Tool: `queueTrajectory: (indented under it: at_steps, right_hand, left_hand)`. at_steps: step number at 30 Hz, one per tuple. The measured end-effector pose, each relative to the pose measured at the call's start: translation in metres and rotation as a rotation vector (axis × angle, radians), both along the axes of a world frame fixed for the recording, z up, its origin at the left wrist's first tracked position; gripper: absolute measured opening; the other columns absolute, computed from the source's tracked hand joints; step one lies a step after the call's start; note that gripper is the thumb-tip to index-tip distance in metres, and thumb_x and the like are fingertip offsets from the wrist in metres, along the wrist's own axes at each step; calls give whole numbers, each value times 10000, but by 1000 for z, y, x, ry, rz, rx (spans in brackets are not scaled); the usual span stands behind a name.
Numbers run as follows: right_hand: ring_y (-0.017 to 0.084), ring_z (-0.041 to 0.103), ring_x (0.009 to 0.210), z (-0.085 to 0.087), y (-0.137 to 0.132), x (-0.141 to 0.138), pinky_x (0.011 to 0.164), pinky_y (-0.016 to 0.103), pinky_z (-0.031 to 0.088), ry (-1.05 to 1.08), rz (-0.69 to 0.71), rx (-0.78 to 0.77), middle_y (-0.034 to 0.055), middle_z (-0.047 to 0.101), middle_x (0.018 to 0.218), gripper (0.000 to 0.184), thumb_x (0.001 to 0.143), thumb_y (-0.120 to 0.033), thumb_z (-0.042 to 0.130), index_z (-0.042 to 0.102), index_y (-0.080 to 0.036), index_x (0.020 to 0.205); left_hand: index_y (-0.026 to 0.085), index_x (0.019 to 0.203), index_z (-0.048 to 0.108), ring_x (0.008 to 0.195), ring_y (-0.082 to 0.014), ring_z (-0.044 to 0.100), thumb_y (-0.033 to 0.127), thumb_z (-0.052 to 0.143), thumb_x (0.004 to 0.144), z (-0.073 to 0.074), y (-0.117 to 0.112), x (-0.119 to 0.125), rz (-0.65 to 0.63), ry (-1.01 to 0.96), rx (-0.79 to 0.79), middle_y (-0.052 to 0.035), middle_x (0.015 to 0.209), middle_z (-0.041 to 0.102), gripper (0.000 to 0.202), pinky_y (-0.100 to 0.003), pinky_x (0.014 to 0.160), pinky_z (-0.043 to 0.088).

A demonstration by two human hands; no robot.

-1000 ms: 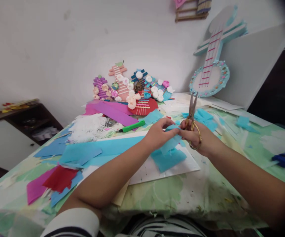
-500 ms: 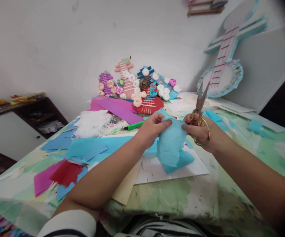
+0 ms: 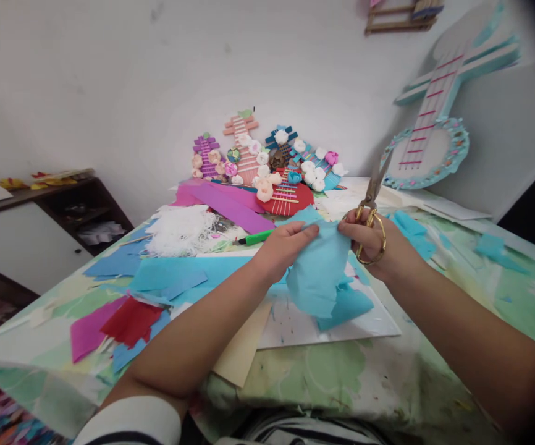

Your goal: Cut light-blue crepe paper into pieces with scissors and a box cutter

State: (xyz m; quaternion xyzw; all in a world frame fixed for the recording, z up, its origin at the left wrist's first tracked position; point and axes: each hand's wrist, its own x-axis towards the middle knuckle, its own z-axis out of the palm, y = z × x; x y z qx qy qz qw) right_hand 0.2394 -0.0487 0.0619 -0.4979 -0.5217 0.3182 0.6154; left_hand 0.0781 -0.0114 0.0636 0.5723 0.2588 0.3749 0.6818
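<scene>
A light blue piece of crepe paper (image 3: pixel 319 272) hangs over the white board, stretched between my two hands. My left hand (image 3: pixel 283 247) pinches its top left edge between thumb and fingers. At the top right edge, the thumb of my right hand (image 3: pixel 381 244) presses the paper against the fingers. That same hand also keeps a pair of gold-handled scissors (image 3: pixel 374 185), blades pointing up and looking nearly closed. Under the held piece, more blue crepe paper (image 3: pixel 348 306) lies on the white board (image 3: pixel 286 327).
A green-handled cutter (image 3: pixel 256 237) lies by white shredded paper (image 3: pixel 179 230). Red (image 3: pixel 133 320) and magenta paper (image 3: pixel 94 330) are on the left. Decorated instrument-shaped crafts (image 3: pixel 288 196) stand at the back; a large blue-trimmed one (image 3: pixel 429 142) leans at right.
My hands have drawn slightly closer together and moved a little left. The blue paper has spread wider and swung left. The view has shifted a little, so the background sits farther right.
</scene>
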Motion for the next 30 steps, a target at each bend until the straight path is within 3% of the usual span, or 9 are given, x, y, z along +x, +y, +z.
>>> queueTrajectory:
  at_steps: [4, 8, 11, 14, 18, 30]
  right_hand:
    - [97, 412, 489, 7, -5, 0, 477, 239, 313, -193, -89, -50, -39, 438, 545, 172, 665, -310, 555, 425, -198, 679]
    - [124, 409, 530, 18, -21, 12, 516, 269, 307, -655, -158, -207, -11, 443, 554, 325, 697, -504, 497, 460, -182, 661]
    - [135, 411, 576, 20, -31, 29, 545, 275, 311, -997, -29, -292, 3, 443, 612, 410, 730, -583, 410, 458, -178, 681]
    - [122, 395, 558, 18, -35, 39, 529, 260, 308, -1155, 149, -319, -3, 430, 619, 392, 739, -569, 421, 433, -183, 670]
    - [122, 405, 550, 17, -36, 33, 502, 247, 297, -1193, 235, -298, -1, 444, 621, 406, 737, -586, 409, 450, -185, 691]
    - [110, 343, 492, 18, -30, 28, 461, 243, 254, -1139, 179, -263, -25, 363, 515, 458, 653, -642, 460, 458, -191, 570]
  left_hand:
    - [147, 685, 569, 465, -83, 504, 421, 671, 622, -1, 2, -4, 85, -14, -26, 30, 546, 551, 299, -191, 455, 392]
    - [157, 714, 579, 506, -98, 539, 404, 679, 603, 3, 3, -11, 145, -60, -24, 29, 571, 578, 289, -207, 494, 432]
    - [148, 704, 590, 509, -106, 551, 381, 694, 582, 8, 5, -18, 160, -76, -6, 17, 578, 596, 283, -215, 500, 446]
    - [138, 699, 606, 514, -117, 565, 361, 701, 575, 13, 7, -23, 150, -72, 15, -3, 603, 618, 272, -223, 500, 452]
    - [138, 663, 604, 488, -112, 558, 351, 701, 573, 15, 6, -25, 130, -55, 33, 6, 569, 605, 251, -208, 467, 436]
    - [138, 657, 616, 468, -96, 542, 366, 706, 574, 14, 4, -32, 51, 9, 88, 10, 562, 594, 259, -195, 445, 420]
